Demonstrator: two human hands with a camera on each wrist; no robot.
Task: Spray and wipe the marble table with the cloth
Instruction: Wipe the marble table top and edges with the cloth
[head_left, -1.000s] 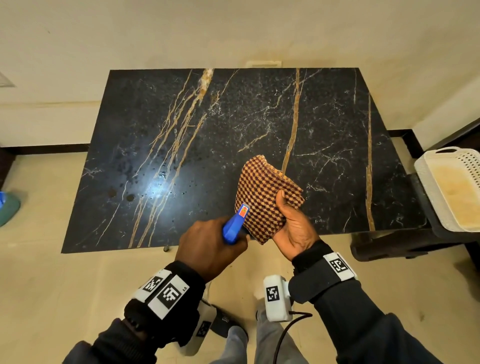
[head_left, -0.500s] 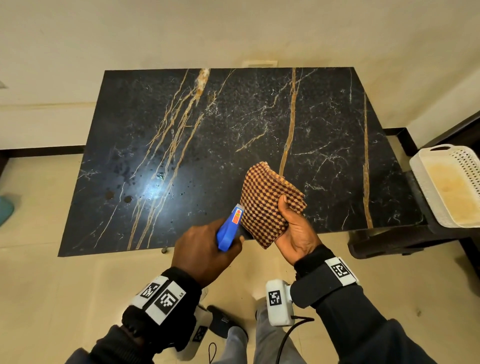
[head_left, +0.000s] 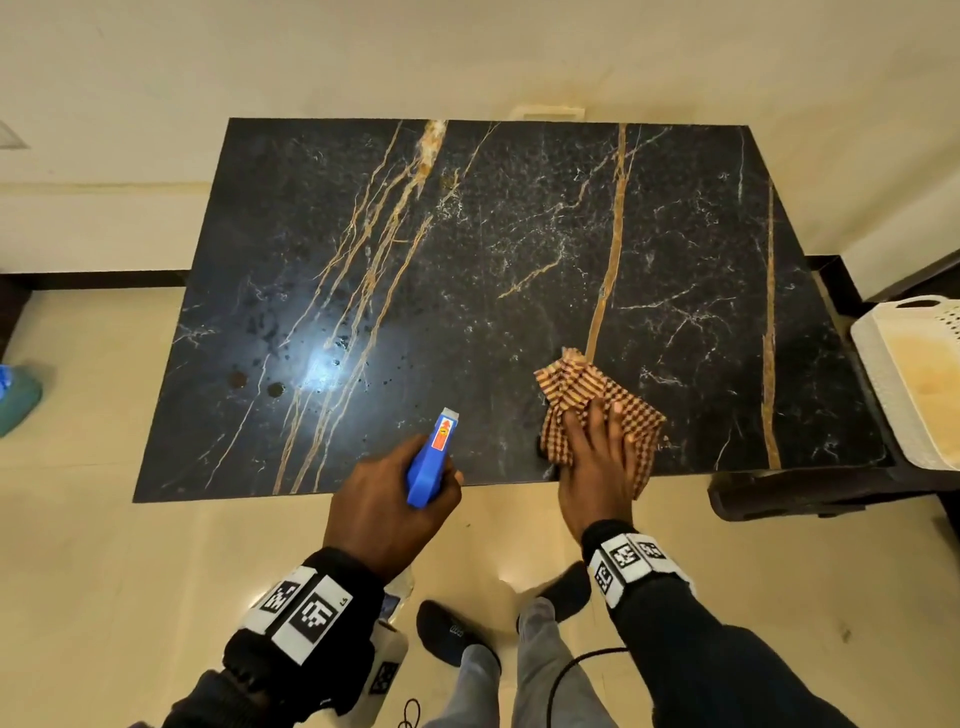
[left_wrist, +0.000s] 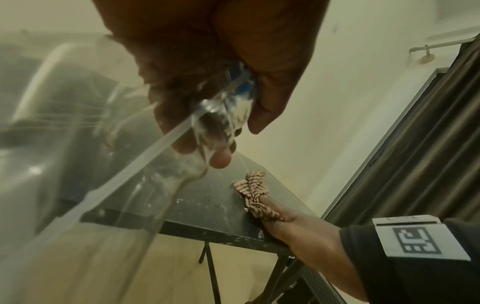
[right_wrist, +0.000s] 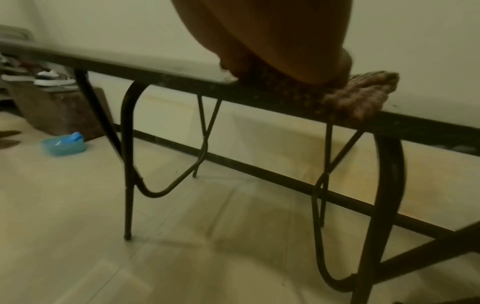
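Note:
The black marble table (head_left: 519, 249) with gold veins fills the head view. My right hand (head_left: 597, 447) lies flat, fingers straight, pressing the brown checked cloth (head_left: 576, 384) onto the table near its front edge; one corner of the cloth hangs over the edge. The cloth (left_wrist: 253, 192) and the right hand show in the left wrist view too, and the cloth (right_wrist: 363, 92) sits on the table edge in the right wrist view. My left hand (head_left: 400, 493) grips the spray bottle by its blue head (head_left: 431, 457), nozzle pointing over the table. The clear bottle body (left_wrist: 215, 117) hangs below the hand.
A white plastic basket (head_left: 914, 379) stands on a dark stand to the right of the table. A blue bowl (right_wrist: 63, 145) lies on the floor to the left. Wet droplets and two dark spots (head_left: 254, 384) mark the table's left part. Thin metal legs (right_wrist: 128, 164) hold the table up.
The right hand has turned palm down and put the cloth onto the table, further right. The left hand with the spray bottle stays near the front edge.

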